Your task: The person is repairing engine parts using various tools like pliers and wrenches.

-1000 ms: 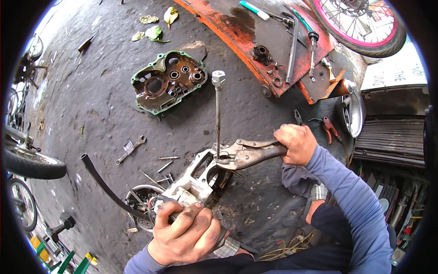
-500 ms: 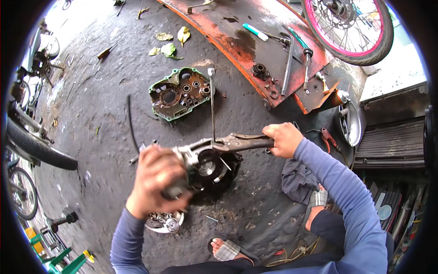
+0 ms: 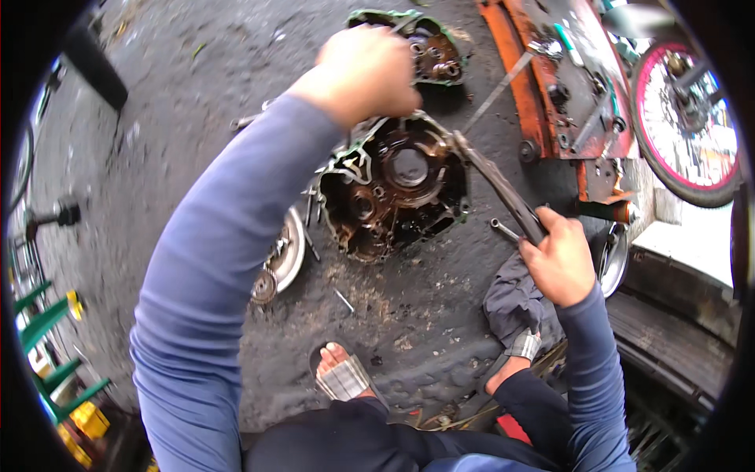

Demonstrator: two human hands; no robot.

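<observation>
My left hand is closed at the far edge of an open engine crankcase half, its fingertips partly hidden. The crankcase's oily hollow side faces up and shows a round bore. My right hand is wrapped round the handles of dark locking pliers. Their jaw end reaches the crankcase's right edge. From beside the jaws a long thin metal rod slants up to the right; whether they grip it I cannot tell. Past my left hand, a second crankcase half lies on the ground.
A tray of small metal parts lies left of the crankcase, partly behind my left sleeve. A dark cloth lies by my right foot. At the right stand an orange metal platform with tools and a pink-rimmed wheel.
The crankcase has turned so its hollow side shows. My left hand has moved up to its far edge; my right hand and the pliers have swung down to the right. The view has shifted.
</observation>
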